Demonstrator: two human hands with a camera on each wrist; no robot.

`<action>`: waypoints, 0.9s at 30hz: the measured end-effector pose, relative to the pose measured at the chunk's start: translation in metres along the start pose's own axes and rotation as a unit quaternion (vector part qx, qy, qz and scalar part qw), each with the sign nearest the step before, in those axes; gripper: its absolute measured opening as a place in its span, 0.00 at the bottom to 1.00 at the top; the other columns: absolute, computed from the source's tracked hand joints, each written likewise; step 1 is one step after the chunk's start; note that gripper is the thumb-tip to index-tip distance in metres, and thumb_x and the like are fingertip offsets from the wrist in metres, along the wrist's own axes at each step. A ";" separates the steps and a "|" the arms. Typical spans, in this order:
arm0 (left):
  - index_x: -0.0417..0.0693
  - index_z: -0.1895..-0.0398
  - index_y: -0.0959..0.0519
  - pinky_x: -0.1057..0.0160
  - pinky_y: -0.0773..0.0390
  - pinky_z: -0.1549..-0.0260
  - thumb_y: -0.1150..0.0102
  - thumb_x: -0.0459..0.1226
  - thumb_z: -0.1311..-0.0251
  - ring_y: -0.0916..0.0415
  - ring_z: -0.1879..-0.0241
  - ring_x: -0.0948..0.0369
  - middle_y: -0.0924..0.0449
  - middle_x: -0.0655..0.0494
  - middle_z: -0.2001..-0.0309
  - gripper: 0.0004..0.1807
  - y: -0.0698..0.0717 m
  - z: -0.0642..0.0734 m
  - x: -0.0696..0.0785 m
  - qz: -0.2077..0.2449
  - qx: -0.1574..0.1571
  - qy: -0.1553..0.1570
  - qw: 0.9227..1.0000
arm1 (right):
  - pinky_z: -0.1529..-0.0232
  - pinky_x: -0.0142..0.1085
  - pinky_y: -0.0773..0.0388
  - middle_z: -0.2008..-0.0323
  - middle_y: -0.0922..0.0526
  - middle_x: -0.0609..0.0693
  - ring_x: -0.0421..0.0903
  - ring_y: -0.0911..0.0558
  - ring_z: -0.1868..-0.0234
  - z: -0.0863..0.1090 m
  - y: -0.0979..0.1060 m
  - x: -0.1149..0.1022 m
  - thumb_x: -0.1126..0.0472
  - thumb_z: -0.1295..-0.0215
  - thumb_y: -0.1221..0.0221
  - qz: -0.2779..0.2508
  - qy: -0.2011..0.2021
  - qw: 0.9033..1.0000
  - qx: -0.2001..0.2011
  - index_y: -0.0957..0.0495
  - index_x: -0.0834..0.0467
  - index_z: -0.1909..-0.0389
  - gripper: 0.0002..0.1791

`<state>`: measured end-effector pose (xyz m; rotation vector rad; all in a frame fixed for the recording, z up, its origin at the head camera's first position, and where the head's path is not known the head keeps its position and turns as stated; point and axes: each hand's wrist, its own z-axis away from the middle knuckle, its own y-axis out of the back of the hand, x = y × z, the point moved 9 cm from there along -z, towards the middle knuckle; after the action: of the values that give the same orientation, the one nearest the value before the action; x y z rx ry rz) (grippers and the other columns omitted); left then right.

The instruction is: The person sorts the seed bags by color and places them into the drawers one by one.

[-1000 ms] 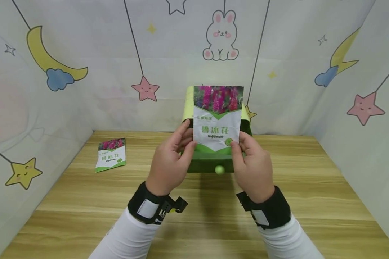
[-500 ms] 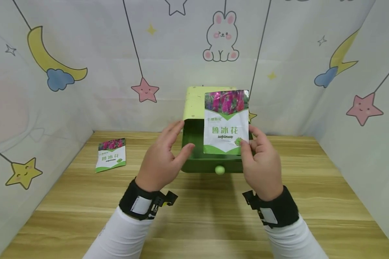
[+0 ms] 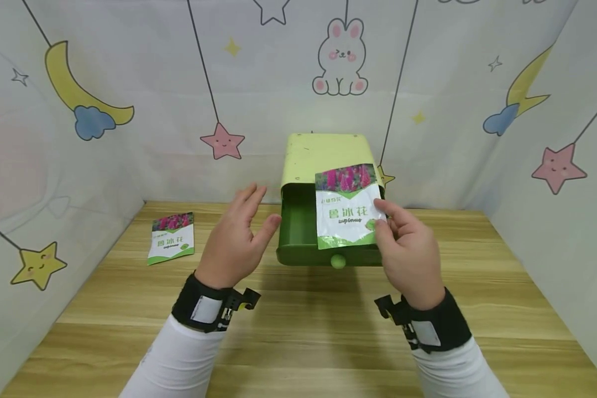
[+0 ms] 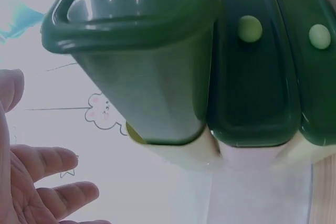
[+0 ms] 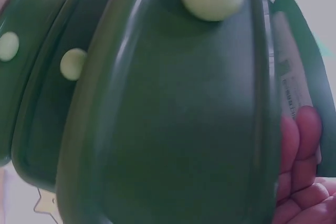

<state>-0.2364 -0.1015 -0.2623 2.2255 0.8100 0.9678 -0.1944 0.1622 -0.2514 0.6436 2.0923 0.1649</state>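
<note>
My right hand (image 3: 413, 254) pinches the lower right of a seed packet (image 3: 352, 207) between thumb and fingers. Pink flowers are printed across the packet's top, and it tilts over the pulled-out top drawer (image 3: 300, 255) of a small chest with a pale yellow casing (image 3: 328, 155). The right wrist view catches the packet's back (image 5: 294, 77) beside the dark green drawer front (image 5: 173, 114). To the left of the drawer, my left hand (image 3: 234, 237) hovers with fingers extended, holding nothing. In the left wrist view its fingers (image 4: 44, 162) are apart from the drawer (image 4: 152, 87).
A second, matching seed packet (image 3: 171, 239) lies flat on the left of the wooden table (image 3: 298, 342). Two lower drawers with round knobs (image 4: 250, 29) are pushed in. A printed cloth backdrop (image 3: 169, 83) stands close behind the chest.
My left hand has let go of the packet and moved left. In my right hand the packet has moved down and rightward, leaning back over the drawer.
</note>
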 end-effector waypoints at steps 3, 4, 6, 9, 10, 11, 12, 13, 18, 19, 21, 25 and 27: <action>0.48 0.29 0.42 0.40 0.45 0.39 0.56 0.54 0.32 0.58 0.33 0.53 0.46 0.47 0.31 0.33 0.000 0.000 -0.003 -0.004 -0.004 0.008 1.000 | 0.94 0.33 0.50 0.88 0.40 0.50 0.43 0.43 0.92 0.000 0.002 0.002 0.61 0.33 0.48 -0.004 -0.021 1.000 -0.009 0.20 0.53 0.49 0.15; 0.48 0.30 0.41 0.40 0.46 0.38 0.56 0.55 0.32 0.58 0.33 0.52 0.46 0.46 0.31 0.33 0.000 0.000 -0.004 -0.006 -0.006 0.010 1.000 | 0.94 0.33 0.50 0.88 0.40 0.49 0.43 0.43 0.92 0.000 0.002 0.002 0.61 0.34 0.48 -0.008 -0.029 0.999 -0.013 0.20 0.53 0.50 0.14; 0.47 0.30 0.42 0.41 0.48 0.37 0.58 0.56 0.32 0.58 0.33 0.51 0.46 0.45 0.31 0.34 0.000 -0.001 -0.006 -0.011 -0.010 0.014 1.000 | 0.95 0.33 0.50 0.89 0.41 0.47 0.43 0.44 0.93 0.000 0.003 0.004 0.61 0.34 0.47 -0.020 -0.046 0.999 -0.020 0.19 0.53 0.51 0.14; 0.45 0.30 0.42 0.41 0.51 0.36 0.59 0.58 0.32 0.58 0.33 0.49 0.46 0.43 0.31 0.35 -0.001 -0.001 -0.009 -0.017 -0.016 0.019 1.000 | 0.95 0.33 0.50 0.89 0.42 0.45 0.43 0.44 0.93 0.001 0.004 0.006 0.60 0.34 0.47 -0.032 -0.067 0.997 -0.025 0.18 0.54 0.52 0.13; 0.46 0.30 0.42 0.41 0.52 0.36 0.60 0.58 0.32 0.59 0.33 0.49 0.46 0.43 0.31 0.36 -0.001 -0.001 -0.010 -0.020 -0.018 0.021 0.999 | 0.95 0.33 0.49 0.89 0.42 0.45 0.43 0.44 0.93 0.001 0.004 0.006 0.60 0.34 0.46 -0.032 -0.071 0.997 -0.026 0.18 0.54 0.53 0.13; 0.46 0.30 0.42 0.41 0.52 0.36 0.60 0.58 0.32 0.59 0.33 0.49 0.46 0.43 0.31 0.36 -0.002 -0.001 -0.011 -0.021 -0.020 0.024 0.999 | 0.95 0.33 0.49 0.89 0.42 0.45 0.43 0.44 0.93 0.001 0.004 0.007 0.60 0.35 0.46 -0.030 -0.076 0.996 -0.026 0.18 0.53 0.54 0.13; 0.46 0.30 0.42 0.40 0.52 0.36 0.59 0.57 0.32 0.59 0.33 0.48 0.46 0.43 0.31 0.35 -0.002 0.000 -0.013 -0.021 -0.021 0.026 0.999 | 0.95 0.33 0.49 0.89 0.42 0.45 0.44 0.44 0.93 0.001 0.004 0.008 0.61 0.35 0.46 -0.026 -0.078 0.996 -0.027 0.17 0.53 0.54 0.12; 0.46 0.30 0.42 0.40 0.52 0.36 0.59 0.57 0.32 0.59 0.33 0.48 0.46 0.43 0.31 0.35 -0.003 0.000 -0.014 -0.023 -0.022 0.028 0.999 | 0.94 0.33 0.49 0.89 0.42 0.45 0.44 0.44 0.92 0.000 0.004 0.009 0.61 0.35 0.46 -0.024 -0.080 0.996 -0.027 0.17 0.53 0.55 0.12; 0.48 0.29 0.43 0.38 0.53 0.37 0.60 0.58 0.32 0.59 0.33 0.46 0.47 0.42 0.31 0.35 -0.006 -0.001 -0.020 -0.029 -0.033 0.037 0.998 | 0.94 0.33 0.49 0.89 0.42 0.44 0.44 0.44 0.92 -0.001 0.002 0.013 0.62 0.36 0.47 -0.015 -0.088 0.995 -0.034 0.16 0.53 0.57 0.12; 0.48 0.29 0.43 0.38 0.53 0.37 0.60 0.58 0.32 0.59 0.33 0.46 0.47 0.42 0.31 0.35 -0.007 -0.001 -0.021 -0.030 -0.037 0.039 0.998 | 0.94 0.33 0.49 0.89 0.43 0.44 0.44 0.44 0.92 -0.001 0.002 0.014 0.63 0.36 0.47 -0.015 -0.089 0.995 -0.037 0.16 0.54 0.57 0.12; 0.47 0.29 0.43 0.38 0.54 0.37 0.60 0.58 0.32 0.59 0.33 0.45 0.47 0.41 0.31 0.35 -0.008 -0.001 -0.023 -0.032 -0.041 0.042 0.998 | 0.94 0.33 0.50 0.89 0.43 0.44 0.44 0.44 0.92 -0.002 0.000 0.016 0.63 0.36 0.47 -0.015 -0.090 0.995 -0.043 0.16 0.55 0.58 0.12; 0.46 0.30 0.42 0.37 0.55 0.37 0.62 0.59 0.32 0.60 0.33 0.44 0.48 0.40 0.31 0.36 -0.010 0.000 -0.025 -0.032 -0.049 0.047 0.997 | 0.94 0.33 0.49 0.89 0.41 0.44 0.44 0.44 0.92 -0.003 -0.003 0.019 0.61 0.34 0.47 -0.014 -0.092 0.994 -0.051 0.16 0.55 0.59 0.11; 0.46 0.30 0.41 0.37 0.55 0.37 0.63 0.60 0.32 0.60 0.34 0.44 0.48 0.40 0.31 0.37 -0.010 0.000 -0.025 -0.032 -0.051 0.049 0.997 | 0.94 0.33 0.49 0.89 0.40 0.45 0.44 0.44 0.92 -0.003 -0.004 0.021 0.59 0.34 0.47 -0.014 -0.093 0.994 -0.053 0.16 0.56 0.59 0.11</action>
<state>-0.2535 -0.1128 -0.2800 2.0660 0.8501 1.0701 -0.2076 0.1702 -0.2663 0.5449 1.8994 0.1927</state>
